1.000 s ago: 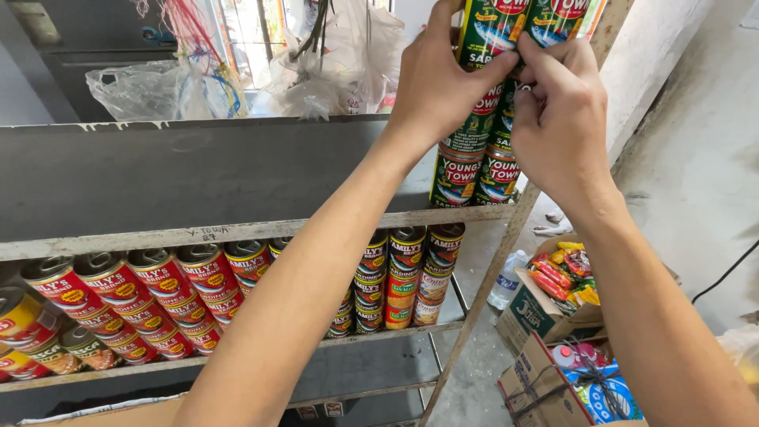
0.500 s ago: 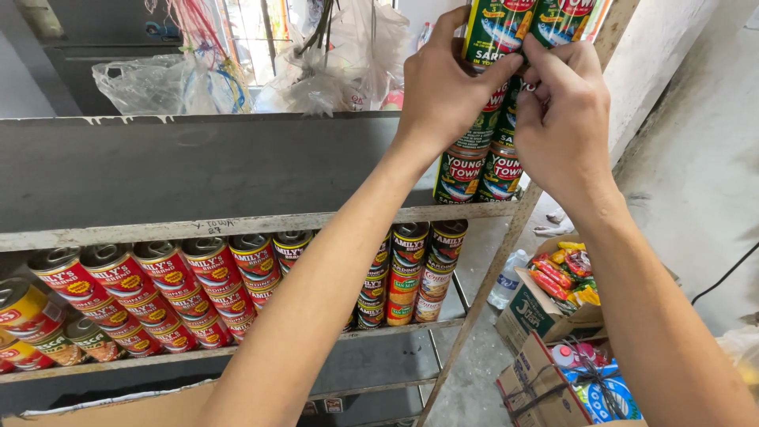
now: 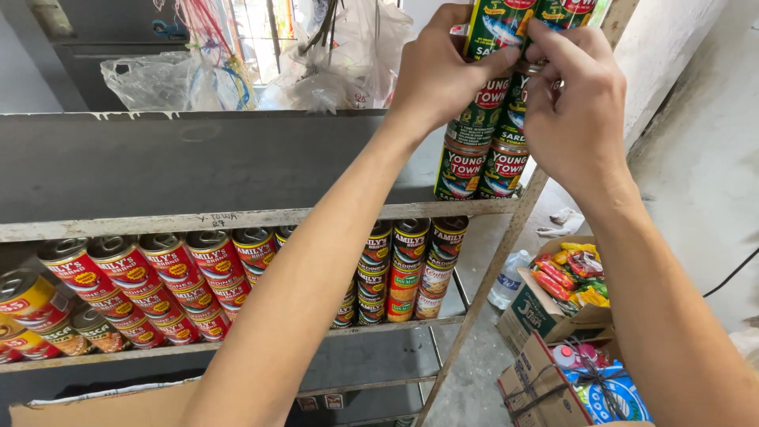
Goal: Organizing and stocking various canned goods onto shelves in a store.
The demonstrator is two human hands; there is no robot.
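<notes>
The grey metal shelf rack (image 3: 198, 170) carries a bare top shelf, with rows of red-labelled cans (image 3: 150, 277) on the shelf below. At the top shelf's right end stand two stacks of green-labelled cans (image 3: 482, 158), side by side and touching. Cardboard boxes of packaged goods (image 3: 565, 292) sit on the floor to the right.

The left hand (image 3: 439, 75) wraps the upper cans of the left stack, fingers (image 3: 490, 67) closed around them. The right hand (image 3: 573, 111) grips the upper cans of the right stack, fingers closed.

Risk: the stacks stand near the shelf's right edge. Uneven pressure or a misaligned can could probably tip a stack, dropping cans toward the boxes.
</notes>
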